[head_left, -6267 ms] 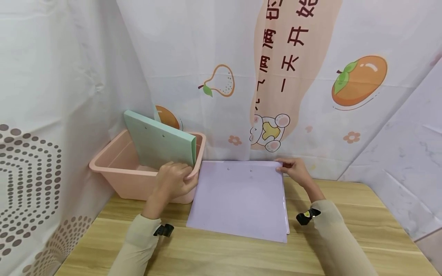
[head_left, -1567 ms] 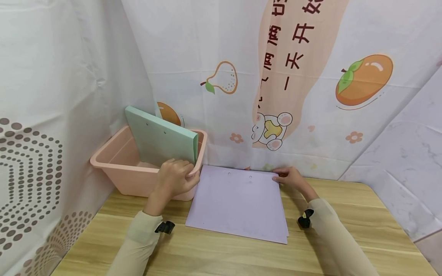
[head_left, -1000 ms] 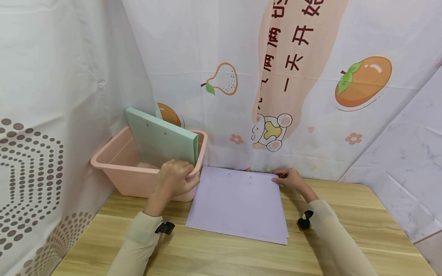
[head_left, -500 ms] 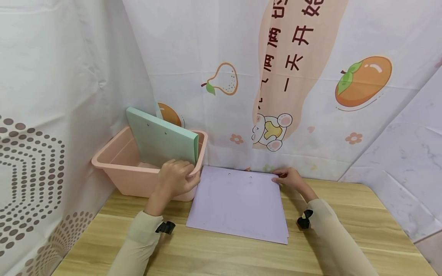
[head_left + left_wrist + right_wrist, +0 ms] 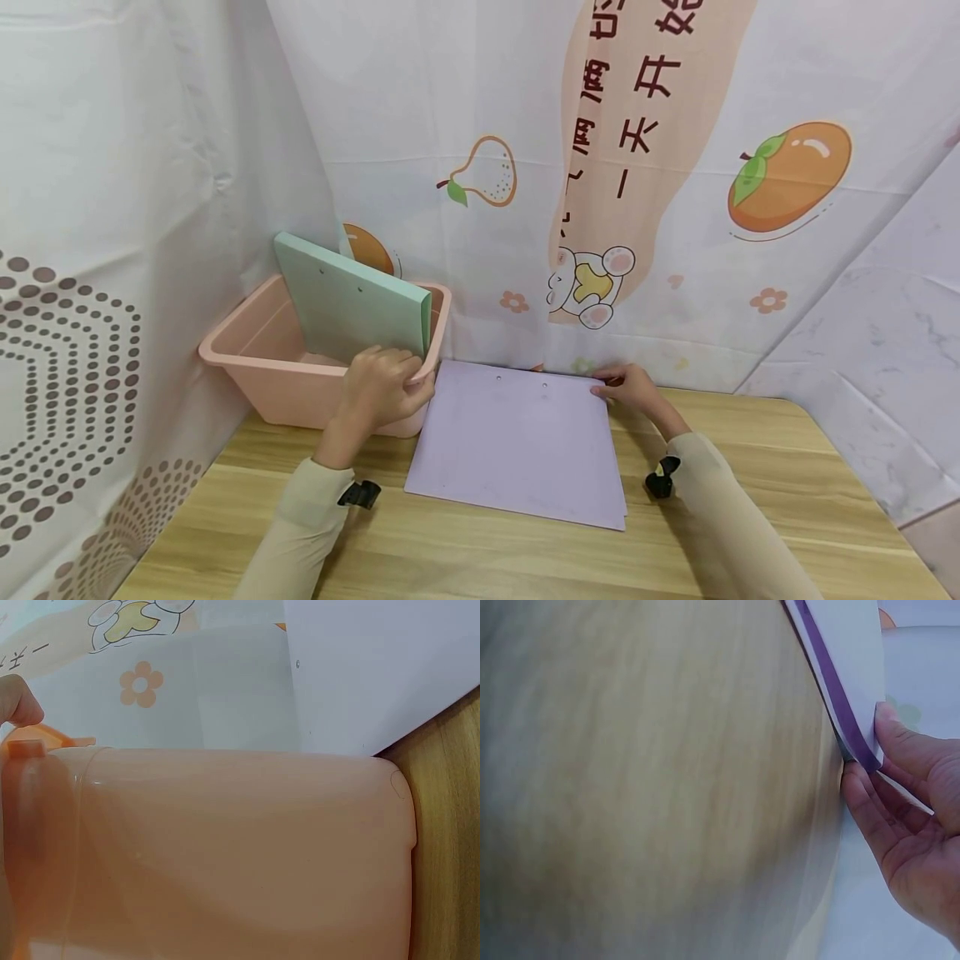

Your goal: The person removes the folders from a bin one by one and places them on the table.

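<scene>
In the head view, my left hand (image 5: 381,385) grips the front right rim of a pink plastic basin (image 5: 281,398). The basin's side wall fills most of the left wrist view. A mint-green file folder (image 5: 352,304) stands tilted inside the basin, its spine upward. To the right, a lilac file folder (image 5: 517,450) with two rivets lies on the table. My right hand (image 5: 633,389) pinches its far right corner. In the right wrist view, thumb and fingers lie on either side of that corner, where a darker purple edge shows.
Both things stand on a wood-grain table (image 5: 480,558). Behind it hangs a white curtain (image 5: 420,100) printed with fruit and characters; the basin and the lilac folder sit close to it. Another patterned curtain (image 5: 112,208) borders the left side.
Since the oldest frame, the lilac folder's far edge and my right hand have shifted slightly toward me. My left hand keeps its place on the rim. Over the last second almost nothing moves.
</scene>
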The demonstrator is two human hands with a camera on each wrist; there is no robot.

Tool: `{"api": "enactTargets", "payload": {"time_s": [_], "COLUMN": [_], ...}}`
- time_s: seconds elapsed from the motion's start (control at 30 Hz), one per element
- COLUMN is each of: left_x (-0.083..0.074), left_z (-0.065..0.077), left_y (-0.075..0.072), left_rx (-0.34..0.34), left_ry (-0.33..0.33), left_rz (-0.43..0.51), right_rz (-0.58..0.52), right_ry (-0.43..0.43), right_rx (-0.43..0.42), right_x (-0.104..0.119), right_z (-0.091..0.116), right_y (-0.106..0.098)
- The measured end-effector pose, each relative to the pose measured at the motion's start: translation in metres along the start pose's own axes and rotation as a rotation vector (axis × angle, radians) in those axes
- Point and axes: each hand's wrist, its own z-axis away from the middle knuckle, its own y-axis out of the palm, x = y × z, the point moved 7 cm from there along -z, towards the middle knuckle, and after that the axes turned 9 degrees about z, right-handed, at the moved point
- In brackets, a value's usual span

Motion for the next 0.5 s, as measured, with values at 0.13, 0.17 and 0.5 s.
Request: {"api": "enactTargets", "payload": {"time_s": [0.13,0.17,0.5], "left_x": [-0.0004,-0.0005,-0.0010], "left_z": [-0.0005,-0.0006,-0.0008], "left_y": [-0.0005,-0.0006,-0.0010], "left_rx": [-0.002,-0.002,0.011], "left_ry": [0.000,0.000,-0.010], "left_rz": [0.003,0.005,0.015], "right_rz": [-0.005,-0.007,-0.027], "right_ry": [-0.002,-0.001,0.003], "right_rx": [-0.004,-0.005,0.009], "right_x": [0.0015,0.0017,0.0010], "right_z": [0.0007,0.0008,0.0009], "right_y": [-0.0010,-0.0011,-0.0010]}}
